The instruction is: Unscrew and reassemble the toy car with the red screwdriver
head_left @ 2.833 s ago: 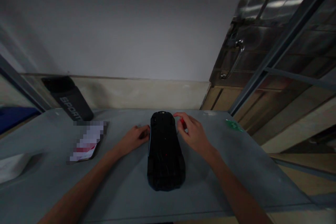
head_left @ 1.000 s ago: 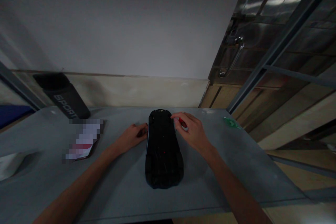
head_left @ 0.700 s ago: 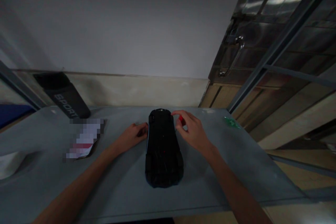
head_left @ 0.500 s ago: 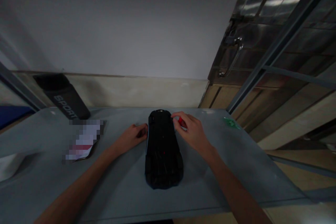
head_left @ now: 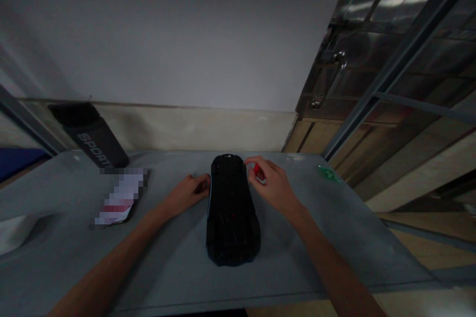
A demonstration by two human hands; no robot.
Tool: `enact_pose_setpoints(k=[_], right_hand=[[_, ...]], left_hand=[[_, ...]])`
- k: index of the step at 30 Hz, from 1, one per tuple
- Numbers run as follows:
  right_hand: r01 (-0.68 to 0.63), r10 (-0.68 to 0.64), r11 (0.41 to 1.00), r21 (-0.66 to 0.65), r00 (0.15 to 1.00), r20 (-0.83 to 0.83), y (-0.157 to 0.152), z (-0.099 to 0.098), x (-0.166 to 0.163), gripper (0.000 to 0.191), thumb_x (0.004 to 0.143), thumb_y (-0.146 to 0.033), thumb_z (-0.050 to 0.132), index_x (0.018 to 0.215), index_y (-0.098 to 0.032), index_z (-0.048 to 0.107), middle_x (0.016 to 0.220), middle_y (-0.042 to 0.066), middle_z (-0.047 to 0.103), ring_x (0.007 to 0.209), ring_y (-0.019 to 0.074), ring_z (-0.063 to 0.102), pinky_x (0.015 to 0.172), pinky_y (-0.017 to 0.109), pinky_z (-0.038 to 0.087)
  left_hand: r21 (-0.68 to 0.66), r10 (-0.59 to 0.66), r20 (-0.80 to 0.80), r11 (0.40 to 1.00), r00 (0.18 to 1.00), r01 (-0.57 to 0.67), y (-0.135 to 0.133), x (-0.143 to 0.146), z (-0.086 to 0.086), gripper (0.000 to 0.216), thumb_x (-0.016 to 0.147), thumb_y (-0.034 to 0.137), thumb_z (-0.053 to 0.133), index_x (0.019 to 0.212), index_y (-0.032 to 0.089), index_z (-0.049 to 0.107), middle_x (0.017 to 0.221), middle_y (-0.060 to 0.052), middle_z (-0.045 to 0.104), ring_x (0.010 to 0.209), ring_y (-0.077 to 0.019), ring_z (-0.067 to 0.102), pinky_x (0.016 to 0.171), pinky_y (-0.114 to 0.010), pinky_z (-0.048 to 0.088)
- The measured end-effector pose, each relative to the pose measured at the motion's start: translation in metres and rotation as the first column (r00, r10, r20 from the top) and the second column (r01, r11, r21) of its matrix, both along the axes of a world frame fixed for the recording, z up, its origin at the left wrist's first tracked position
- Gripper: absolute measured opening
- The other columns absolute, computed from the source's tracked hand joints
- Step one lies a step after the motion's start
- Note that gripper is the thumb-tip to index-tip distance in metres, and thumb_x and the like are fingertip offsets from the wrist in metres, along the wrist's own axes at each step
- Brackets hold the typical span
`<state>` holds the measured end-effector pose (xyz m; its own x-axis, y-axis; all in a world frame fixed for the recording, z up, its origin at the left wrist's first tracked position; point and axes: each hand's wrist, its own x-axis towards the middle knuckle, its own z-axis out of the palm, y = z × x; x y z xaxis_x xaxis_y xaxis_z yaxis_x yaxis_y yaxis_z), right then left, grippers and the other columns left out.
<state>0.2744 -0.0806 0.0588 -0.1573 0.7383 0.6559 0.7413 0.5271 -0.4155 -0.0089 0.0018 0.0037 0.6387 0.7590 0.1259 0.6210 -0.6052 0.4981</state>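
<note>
Where the desk (head_left: 167, 277) runs out of view at the left, a white thing (head_left: 15, 233) lies cut off by the frame. Next comes the bottle (head_left: 92, 138), marked SPORT and slanted in this view, with the phone (head_left: 122, 198) just in front of it (its screen is blurred out). Then the left hand (head_left: 189, 192), fingers curled, has its tips at the car's left edge; whether its grip pinches that edge or merely rests there, I cannot tell.

Mid-desk is the black car (head_left: 232, 208), between the hands, apparently underside up, its narrower end away from the person. At that end's right side, the right hand (head_left: 273, 183) has its grip closed round a small red piece (head_left: 259, 172), mostly hidden, the index fingertip close against the car. Farther right, well apart, lies a scrap of green (head_left: 329, 173).

I judge the step in hand to be fine work at the car's far right corner, the left hand bracing. The next move seems to call for a steady car and small finger motions of the right hand.
</note>
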Motion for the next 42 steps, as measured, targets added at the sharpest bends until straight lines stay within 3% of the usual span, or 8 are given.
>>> enact_pose_setpoints(k=[4,10,16,21,25,30,34,42], right_hand=[[-0.061,0.061,0.998,0.011,0.998,0.007,-0.0011,0.0016,0.0003,0.031,0.093,-0.015,0.053,0.119,-0.025,0.068,0.081,0.0,0.065,0.074,0.0199,0.064,0.074,0.033,0.051],[0.0,-0.001,0.999,-0.036,0.999,-0.047,0.0002,0.0005,-0.0007,0.019,0.103,-0.024,0.053,0.112,-0.026,0.069,0.069,-0.004,0.057,0.064,0.0171,0.059,0.068,0.03,0.048],[-0.074,0.074,0.997,0.03,0.997,0.008,-0.0007,0.0025,0.0021,0.031,0.096,-0.016,0.052,0.121,-0.025,0.068,0.083,0.001,0.066,0.078,0.0199,0.065,0.077,0.033,0.052],[-0.026,0.026,0.999,-0.018,1.0,-0.01,-0.0015,0.0044,0.001,0.024,0.102,-0.022,0.052,0.115,-0.027,0.071,0.071,-0.003,0.061,0.065,0.0179,0.06,0.071,0.031,0.05],[-0.087,0.087,0.996,0.035,0.996,0.024,-0.0027,0.0049,0.0011,0.032,0.096,-0.015,0.052,0.12,-0.026,0.069,0.083,0.002,0.067,0.078,0.0209,0.066,0.078,0.034,0.053],[-0.029,0.029,0.999,-0.021,0.999,-0.017,-0.0013,0.0031,0.0021,0.021,0.104,-0.023,0.054,0.115,-0.027,0.071,0.074,-0.001,0.064,0.067,0.0186,0.062,0.073,0.033,0.053],[-0.105,0.105,0.994,0.001,0.994,-0.001,0.0008,0.0024,0.0052,0.035,0.098,-0.017,0.052,0.126,-0.027,0.069,0.089,0.002,0.07,0.079,0.0202,0.067,0.081,0.034,0.055],[-0.053,0.052,0.997,-0.059,0.998,-0.028,0.0031,-0.0033,0.0085,0.025,0.107,-0.029,0.055,0.127,-0.027,0.07,0.081,0.001,0.066,0.072,0.0196,0.064,0.075,0.033,0.055]], left_hand=[[-0.009,0.016,-0.015,1.0,1.0,-0.016,-0.0022,0.0005,0.0017,0.014,0.099,0.036,0.055,0.095,0.024,0.061,0.077,0.001,0.065,0.075,-0.0201,0.062,0.083,-0.035,0.051],[-0.015,0.021,-0.031,1.0,0.999,-0.022,-0.0026,0.0015,0.0038,0.013,0.098,0.036,0.054,0.093,0.024,0.059,0.075,0.002,0.063,0.074,-0.0202,0.062,0.083,-0.036,0.05],[-0.011,0.022,-0.031,1.0,0.999,-0.023,-0.0009,0.001,0.0022,0.015,0.097,0.038,0.054,0.093,0.024,0.058,0.075,0.001,0.063,0.074,-0.0209,0.061,0.08,-0.036,0.05],[0.001,0.027,-0.016,1.0,1.0,-0.027,-0.0012,0.0001,-0.0008,0.014,0.099,0.035,0.054,0.095,0.023,0.059,0.077,0.001,0.064,0.075,-0.0209,0.062,0.08,-0.035,0.049],[0.001,0.027,-0.014,1.0,1.0,-0.027,-0.001,-0.0001,-0.0013,0.011,0.098,0.032,0.056,0.095,0.023,0.06,0.076,0.001,0.064,0.074,-0.0206,0.061,0.079,-0.034,0.049],[-0.004,0.013,-0.005,1.0,1.0,-0.013,0.001,-0.0004,-0.0025,0.015,0.099,0.038,0.057,0.095,0.023,0.06,0.075,0.001,0.065,0.075,-0.0215,0.063,0.08,-0.036,0.051],[-0.001,0.004,-0.003,1.0,1.0,-0.004,0.0002,-0.0008,-0.0017,0.015,0.099,0.039,0.057,0.096,0.024,0.061,0.077,0.0,0.067,0.076,-0.0219,0.064,0.081,-0.036,0.051],[-0.011,0.02,-0.021,1.0,1.0,-0.02,-0.0021,0.0007,0.0013,0.014,0.098,0.036,0.058,0.093,0.023,0.061,0.077,-0.001,0.066,0.078,-0.0224,0.065,0.083,-0.036,0.051]])
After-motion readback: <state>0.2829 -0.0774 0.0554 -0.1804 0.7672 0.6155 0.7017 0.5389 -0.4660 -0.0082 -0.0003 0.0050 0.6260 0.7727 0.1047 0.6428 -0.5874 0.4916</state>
